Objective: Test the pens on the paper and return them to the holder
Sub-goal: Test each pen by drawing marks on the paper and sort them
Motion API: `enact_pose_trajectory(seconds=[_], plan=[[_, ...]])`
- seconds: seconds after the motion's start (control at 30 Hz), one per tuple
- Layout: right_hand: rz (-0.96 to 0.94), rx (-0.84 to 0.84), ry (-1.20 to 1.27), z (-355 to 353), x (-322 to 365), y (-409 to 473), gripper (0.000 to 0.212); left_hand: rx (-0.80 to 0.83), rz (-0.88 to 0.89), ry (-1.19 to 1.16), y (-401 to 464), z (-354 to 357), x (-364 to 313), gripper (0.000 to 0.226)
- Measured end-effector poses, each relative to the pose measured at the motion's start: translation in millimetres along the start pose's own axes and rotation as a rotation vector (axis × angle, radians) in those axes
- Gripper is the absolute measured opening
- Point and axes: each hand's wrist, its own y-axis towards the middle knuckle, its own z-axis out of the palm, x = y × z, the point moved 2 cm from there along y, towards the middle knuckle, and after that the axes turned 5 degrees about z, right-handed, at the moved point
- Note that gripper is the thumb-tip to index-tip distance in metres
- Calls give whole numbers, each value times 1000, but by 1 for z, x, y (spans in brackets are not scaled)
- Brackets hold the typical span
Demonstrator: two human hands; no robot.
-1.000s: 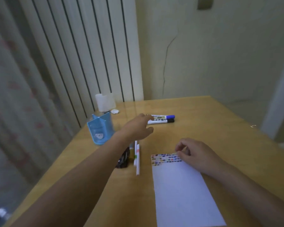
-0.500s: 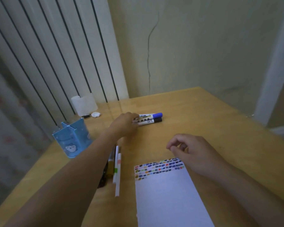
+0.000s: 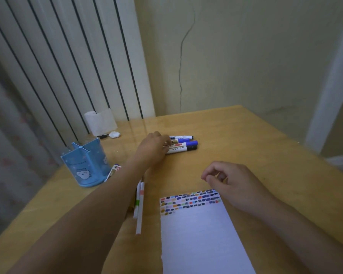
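Markers, smooth plastic tubes, lay under left hand, fingers curled onto them; right hand loosely curled above paper, holding nothing.

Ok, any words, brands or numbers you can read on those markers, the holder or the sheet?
White markers by the left hand: printed labels, too blurred to read.
Blue plastic pen holder: cartoon face and faint marks, no legible text.
White paper sheet: coloured test dabs only, no words.
Nothing legible anywhere.

Capped markers lie beyond swatch-marked paper; blue holder stands left.
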Motion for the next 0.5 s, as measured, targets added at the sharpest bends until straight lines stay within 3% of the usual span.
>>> enact_pose_trajectory(seconds=[0.17,0.33,0.5], plan=[[13,15,-12,1,-1,0,21,-7,16,-9,-4,-3,-5,20],[11,14,-14,0,0,-1,20,67,55,45,-7,-1,-12,30],[6,1,8,-2,0,-1,20,3,18,-7,-12,-9,-20,22]])
